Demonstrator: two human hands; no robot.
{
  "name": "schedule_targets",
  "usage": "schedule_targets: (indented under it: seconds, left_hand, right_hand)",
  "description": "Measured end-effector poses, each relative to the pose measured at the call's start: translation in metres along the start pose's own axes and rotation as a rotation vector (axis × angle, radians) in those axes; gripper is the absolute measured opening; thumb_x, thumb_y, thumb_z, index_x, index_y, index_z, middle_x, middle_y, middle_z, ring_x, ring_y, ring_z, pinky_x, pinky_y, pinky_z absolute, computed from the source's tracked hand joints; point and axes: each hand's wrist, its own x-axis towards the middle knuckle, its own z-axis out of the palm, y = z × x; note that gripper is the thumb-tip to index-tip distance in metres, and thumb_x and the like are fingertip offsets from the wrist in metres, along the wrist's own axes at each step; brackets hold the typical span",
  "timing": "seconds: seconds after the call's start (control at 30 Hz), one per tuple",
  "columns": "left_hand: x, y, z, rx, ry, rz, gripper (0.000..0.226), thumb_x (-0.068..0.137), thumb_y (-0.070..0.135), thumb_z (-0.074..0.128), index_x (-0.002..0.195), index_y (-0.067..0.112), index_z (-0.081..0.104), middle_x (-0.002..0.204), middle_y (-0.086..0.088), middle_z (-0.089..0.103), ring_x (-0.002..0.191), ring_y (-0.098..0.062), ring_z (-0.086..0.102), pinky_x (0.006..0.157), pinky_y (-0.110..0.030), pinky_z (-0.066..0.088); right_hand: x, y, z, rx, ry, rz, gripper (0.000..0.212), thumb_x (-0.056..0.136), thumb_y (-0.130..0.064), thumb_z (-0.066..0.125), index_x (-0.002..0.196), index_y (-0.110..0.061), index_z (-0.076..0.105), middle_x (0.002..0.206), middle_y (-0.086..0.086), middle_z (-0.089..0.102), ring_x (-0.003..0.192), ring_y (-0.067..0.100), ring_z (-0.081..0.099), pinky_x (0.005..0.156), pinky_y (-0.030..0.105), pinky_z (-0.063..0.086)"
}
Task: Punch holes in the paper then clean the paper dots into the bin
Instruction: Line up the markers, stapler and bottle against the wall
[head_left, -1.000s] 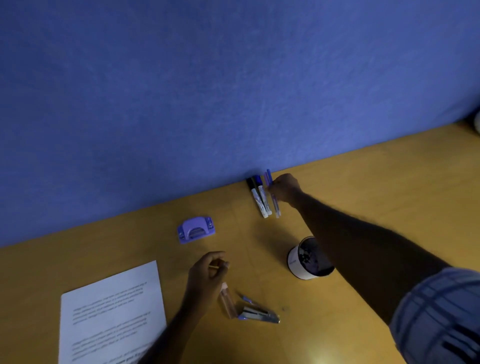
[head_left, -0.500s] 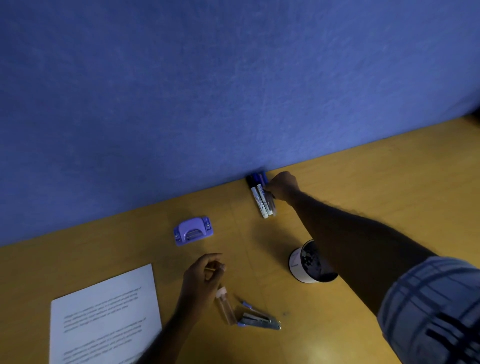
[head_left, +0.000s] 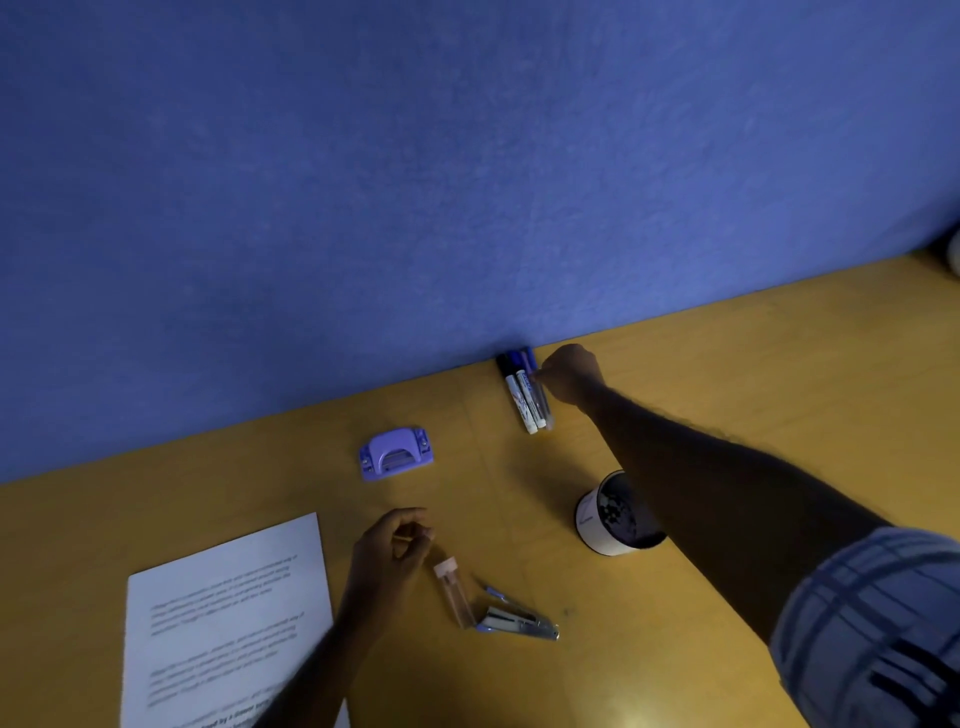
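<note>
A purple hole punch (head_left: 396, 453) sits on the wooden desk (head_left: 753, 374) near the blue partition. A printed sheet of paper (head_left: 223, 618) lies at the front left. A small white round bin (head_left: 602, 525) with dark contents stands right of centre, partly hidden by my right forearm. My right hand (head_left: 571, 374) reaches to the back of the desk, with its fingertips pinched on a thin pen (head_left: 544, 402) that lies against two markers (head_left: 522, 397). My left hand (head_left: 392, 551) rests between the paper and a small vial, fingers curled, thumb against forefinger, nothing visible in it.
A clear vial with a pale cap (head_left: 454, 592) and a metal stapler (head_left: 519, 621) lie near the front, just right of my left hand. The blue partition (head_left: 467, 182) closes off the back of the desk. A pale object (head_left: 953, 254) shows at the far right edge.
My right hand has slid the thin pen to the left until it lies against the two markers. My left hand has stayed in place.
</note>
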Motion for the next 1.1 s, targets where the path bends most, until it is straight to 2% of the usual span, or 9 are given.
schedule_targets:
  seconds: [0.07, 0.13, 0.2, 0.33, 0.5, 0.63, 0.77, 0.97, 1.1]
  left_hand:
    - [-0.004, -0.003, -0.004, 0.016, 0.005, 0.001, 0.021, 0.088, 0.012, 0.067, 0.108, 0.017, 0.067, 0.095, 0.011, 0.068, 0.09, -0.004, 0.063, 0.07, -0.011, 0.048]
    - [-0.007, -0.007, -0.007, 0.021, 0.015, -0.001, 0.02, 0.088, 0.012, 0.068, 0.108, 0.016, 0.067, 0.096, 0.01, 0.067, 0.092, -0.007, 0.064, 0.071, -0.01, 0.047]
    - [-0.012, -0.01, -0.01, 0.03, 0.022, -0.011, 0.02, 0.087, 0.013, 0.068, 0.107, 0.015, 0.067, 0.095, 0.011, 0.067, 0.092, -0.007, 0.063, 0.07, -0.008, 0.046]
    - [-0.022, -0.013, -0.017, 0.073, 0.016, -0.039, 0.023, 0.088, 0.014, 0.068, 0.111, 0.011, 0.067, 0.104, 0.0, 0.069, 0.095, -0.012, 0.063, 0.081, -0.021, 0.049]
    - [-0.038, -0.012, -0.023, 0.101, -0.017, -0.056, 0.024, 0.087, 0.015, 0.068, 0.111, 0.011, 0.066, 0.104, 0.0, 0.067, 0.094, -0.011, 0.061, 0.08, -0.019, 0.043]
    - [-0.054, -0.015, -0.021, 0.095, -0.008, -0.073, 0.023, 0.088, 0.018, 0.068, 0.11, 0.013, 0.066, 0.104, 0.003, 0.065, 0.091, -0.007, 0.058, 0.072, -0.013, 0.041]
    - [-0.061, -0.017, -0.02, 0.096, -0.04, -0.102, 0.025, 0.089, 0.025, 0.067, 0.112, 0.016, 0.065, 0.103, 0.007, 0.063, 0.092, -0.007, 0.058, 0.069, -0.014, 0.042]
    - [-0.069, -0.019, -0.023, 0.077, -0.038, -0.127, 0.026, 0.089, 0.027, 0.067, 0.113, 0.018, 0.065, 0.102, 0.007, 0.064, 0.094, -0.008, 0.06, 0.071, -0.015, 0.043]
    - [-0.068, -0.019, -0.025, 0.072, -0.019, -0.122, 0.025, 0.088, 0.026, 0.068, 0.112, 0.019, 0.065, 0.101, 0.007, 0.065, 0.089, -0.002, 0.059, 0.071, -0.013, 0.042]
  right_hand:
    - [-0.009, -0.004, -0.003, -0.02, 0.008, -0.03, 0.026, 0.087, -0.03, 0.067, 0.097, -0.006, 0.067, 0.095, 0.006, 0.067, 0.076, 0.015, 0.06, 0.054, 0.029, 0.049]
    - [-0.02, -0.008, -0.006, 0.009, 0.027, -0.063, 0.027, 0.086, -0.028, 0.068, 0.098, -0.004, 0.068, 0.097, 0.009, 0.069, 0.086, 0.021, 0.064, 0.071, 0.038, 0.056]
    - [-0.037, -0.011, -0.006, -0.006, 0.035, -0.106, 0.029, 0.087, -0.027, 0.067, 0.1, -0.002, 0.069, 0.101, 0.013, 0.069, 0.092, 0.026, 0.065, 0.077, 0.039, 0.055]
    - [-0.077, -0.014, 0.005, 0.025, 0.039, -0.195, 0.022, 0.084, -0.025, 0.069, 0.096, -0.007, 0.071, 0.105, 0.011, 0.069, 0.086, 0.022, 0.061, 0.061, 0.026, 0.043]
    - [-0.132, -0.017, 0.033, 0.002, -0.009, -0.317, 0.028, 0.082, -0.033, 0.073, 0.103, -0.014, 0.07, 0.111, 0.005, 0.069, 0.103, 0.021, 0.062, 0.08, 0.028, 0.048]
    - [-0.174, -0.009, 0.061, -0.082, -0.119, -0.36, 0.028, 0.085, -0.034, 0.07, 0.103, -0.014, 0.071, 0.111, 0.006, 0.069, 0.1, 0.021, 0.062, 0.075, 0.026, 0.044]
    - [-0.205, 0.0, 0.091, -0.173, -0.214, -0.376, 0.031, 0.084, -0.038, 0.07, 0.107, -0.017, 0.069, 0.116, 0.003, 0.066, 0.109, 0.023, 0.06, 0.087, 0.032, 0.05]
    - [-0.228, 0.004, 0.113, -0.328, -0.209, -0.335, 0.048, 0.083, -0.059, 0.063, 0.108, -0.018, 0.059, 0.104, 0.004, 0.062, 0.1, 0.024, 0.058, 0.078, 0.034, 0.047]
    - [-0.226, -0.002, 0.115, -0.363, -0.234, -0.308, 0.05, 0.082, -0.055, 0.066, 0.112, -0.017, 0.058, 0.109, 0.005, 0.063, 0.103, 0.025, 0.057, 0.09, 0.04, 0.042]
